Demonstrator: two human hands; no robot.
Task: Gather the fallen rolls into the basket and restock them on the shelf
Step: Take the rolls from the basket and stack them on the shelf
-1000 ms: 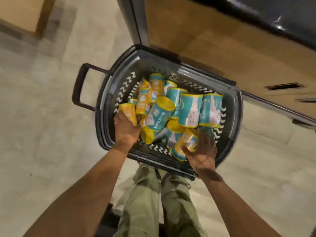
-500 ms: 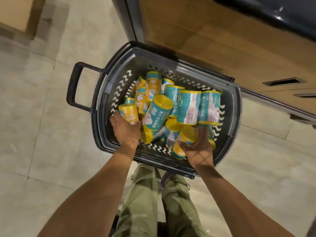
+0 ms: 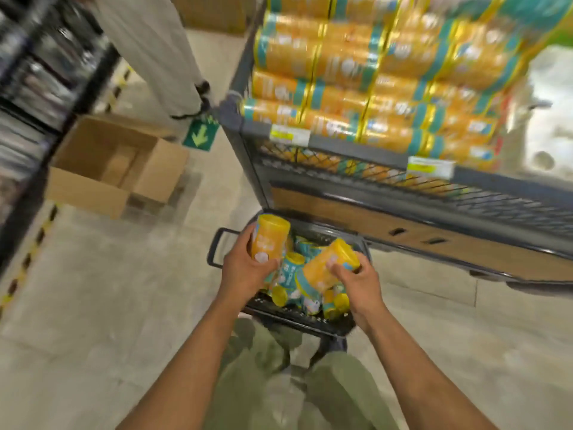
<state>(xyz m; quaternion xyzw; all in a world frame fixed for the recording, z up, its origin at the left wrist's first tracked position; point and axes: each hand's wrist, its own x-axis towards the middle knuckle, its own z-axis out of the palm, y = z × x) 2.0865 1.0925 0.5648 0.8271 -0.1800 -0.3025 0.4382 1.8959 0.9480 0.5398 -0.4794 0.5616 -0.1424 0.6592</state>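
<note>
A dark plastic basket (image 3: 217, 245) stands on the floor before my legs, holding several teal and yellow rolls (image 3: 288, 279). My left hand (image 3: 245, 268) grips an upright yellow roll (image 3: 269, 237) above the basket's left side. My right hand (image 3: 356, 282) holds a second yellow roll (image 3: 325, 268), tilted, above the basket's right side. Behind the basket rises the shelf (image 3: 350, 142), its upper tier stacked with rows of orange and teal rolls (image 3: 356, 88). The picture is blurred.
An open cardboard box (image 3: 114, 169) sits on the floor at the left, beside a dark rack (image 3: 37, 88). A person's light trouser leg (image 3: 155, 51) stands behind it, near a green arrow sign (image 3: 200, 136). The shelf's wooden base (image 3: 418, 237) juts out right of the basket.
Both hands have lifted a yellow roll each out of the basket. The view has tilted up from the basket, bringing the stocked shelf, the box and the aisle into sight.
</note>
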